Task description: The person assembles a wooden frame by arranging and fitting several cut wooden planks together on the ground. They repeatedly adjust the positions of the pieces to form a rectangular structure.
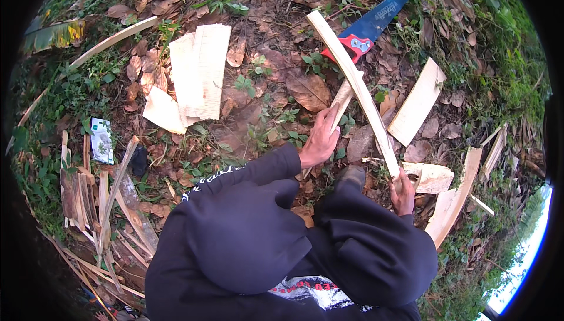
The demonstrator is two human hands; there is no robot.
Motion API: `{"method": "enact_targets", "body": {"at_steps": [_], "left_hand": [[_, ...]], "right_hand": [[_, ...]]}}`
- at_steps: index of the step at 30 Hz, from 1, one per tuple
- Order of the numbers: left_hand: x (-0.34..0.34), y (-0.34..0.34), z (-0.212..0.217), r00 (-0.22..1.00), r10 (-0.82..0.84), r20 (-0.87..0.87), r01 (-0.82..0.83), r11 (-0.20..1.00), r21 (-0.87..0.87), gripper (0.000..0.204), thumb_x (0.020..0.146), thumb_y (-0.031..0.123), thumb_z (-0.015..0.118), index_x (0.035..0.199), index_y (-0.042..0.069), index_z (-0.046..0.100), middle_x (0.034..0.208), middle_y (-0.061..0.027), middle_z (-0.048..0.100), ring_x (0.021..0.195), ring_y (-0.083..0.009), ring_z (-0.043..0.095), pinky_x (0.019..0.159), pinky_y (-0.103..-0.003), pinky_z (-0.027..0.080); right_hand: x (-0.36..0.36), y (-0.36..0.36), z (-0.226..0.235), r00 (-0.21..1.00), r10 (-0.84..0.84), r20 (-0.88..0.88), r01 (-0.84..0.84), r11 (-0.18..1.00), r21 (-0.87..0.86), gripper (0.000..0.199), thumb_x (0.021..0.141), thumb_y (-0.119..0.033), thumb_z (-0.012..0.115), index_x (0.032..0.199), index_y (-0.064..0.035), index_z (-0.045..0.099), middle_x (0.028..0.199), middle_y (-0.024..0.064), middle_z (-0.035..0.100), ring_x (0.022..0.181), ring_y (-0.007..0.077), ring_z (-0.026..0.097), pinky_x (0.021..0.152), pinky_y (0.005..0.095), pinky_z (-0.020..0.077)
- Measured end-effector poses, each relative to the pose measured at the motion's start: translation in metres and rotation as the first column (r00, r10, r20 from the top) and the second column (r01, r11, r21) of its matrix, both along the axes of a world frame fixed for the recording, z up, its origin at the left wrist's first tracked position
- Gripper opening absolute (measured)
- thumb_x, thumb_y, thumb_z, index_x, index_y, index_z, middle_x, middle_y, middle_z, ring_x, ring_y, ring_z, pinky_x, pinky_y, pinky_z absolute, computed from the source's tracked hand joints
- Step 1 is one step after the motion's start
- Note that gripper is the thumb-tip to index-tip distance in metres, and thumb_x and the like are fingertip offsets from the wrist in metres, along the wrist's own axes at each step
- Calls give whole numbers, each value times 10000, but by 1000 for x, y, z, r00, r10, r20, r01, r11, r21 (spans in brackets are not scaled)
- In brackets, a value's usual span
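Observation:
A long, pale wooden strip [365, 95] slants across the ground in front of me, its lower end in my right hand [402, 192], whose fingers are closed round it. My left hand [320, 139] grips a shorter wooden stick [343, 95], which passes beneath the strip; the two cross. Just beyond the crossing lies a handsaw [376, 21] with a blue blade and a red grip, partly covered by the strip. Beside my right hand rests a chunky piece of split wood [433, 178].
Flat pale boards [207, 71] lie at the left, and another board [417, 101] at the right. A curved slab [458, 195] sits near my right knee. Split sticks [88, 197] are heaped at far left by a white packet [101, 140]. Dry leaves and weeds cover the ground.

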State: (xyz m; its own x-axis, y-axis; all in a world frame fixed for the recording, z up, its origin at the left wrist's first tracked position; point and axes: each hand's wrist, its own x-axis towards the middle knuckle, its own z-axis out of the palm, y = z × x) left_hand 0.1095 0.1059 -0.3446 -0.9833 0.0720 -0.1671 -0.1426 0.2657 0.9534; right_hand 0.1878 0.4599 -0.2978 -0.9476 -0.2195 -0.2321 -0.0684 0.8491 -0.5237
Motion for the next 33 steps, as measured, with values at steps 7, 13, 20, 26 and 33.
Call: {"method": "enact_targets", "body": {"at_steps": [7, 13, 20, 26, 33], "left_hand": [[0, -3, -7, 1000, -11, 25, 11, 999, -35, 701, 984, 229, 533, 1572, -8, 234, 1401, -289, 381, 1288, -426, 450, 1111, -453, 364], [2, -6, -10, 1000, -13, -12, 13, 999, -41, 723, 970, 162, 542, 1587, 7, 197, 1421, -283, 371, 1318, -408, 430, 1129, -444, 349], [4, -6, -11, 1000, -25, -18, 24, 998, -64, 694, 971, 137, 534, 1585, 28, 228, 1383, -274, 392, 1270, -422, 462, 1102, -453, 377], [4, -4, -7, 1000, -26, -11, 25, 998, -51, 667, 976, 152, 528, 1568, 12, 254, 1377, -269, 398, 1262, -418, 470, 1092, -448, 385], [2, -3, -6, 999, -40, -8, 40, 998, -53, 654, 978, 151, 527, 1559, -2, 269, 1381, -272, 397, 1256, -419, 481, 1086, -448, 389]], "right_hand": [[-86, -84, 27, 995, 33, -98, -35, 999, -16, 801, 857, -394, 760, 1505, -68, 421, 1263, 200, 560, 1163, 372, 558, 1022, 458, 450], [-187, -179, 15, 926, 149, -348, -190, 978, -87, 791, 857, -383, 758, 1480, -30, 423, 1305, 211, 540, 1228, 378, 540, 1053, 455, 442], [-213, -203, 8, 959, 97, -268, -168, 951, -259, 498, 868, -235, 745, 1262, 27, 590, 1225, 185, 598, 1106, 362, 629, 968, 422, 511], [-217, -193, 1, 937, 89, -338, -178, 954, -241, 465, 867, -213, 739, 1250, 18, 612, 1202, 178, 618, 1076, 351, 647, 953, 416, 519], [-223, -190, -1, 943, 70, -325, -155, 957, -244, 456, 879, -270, 739, 1206, 24, 619, 1199, 177, 628, 1071, 361, 649, 935, 424, 526]]}}
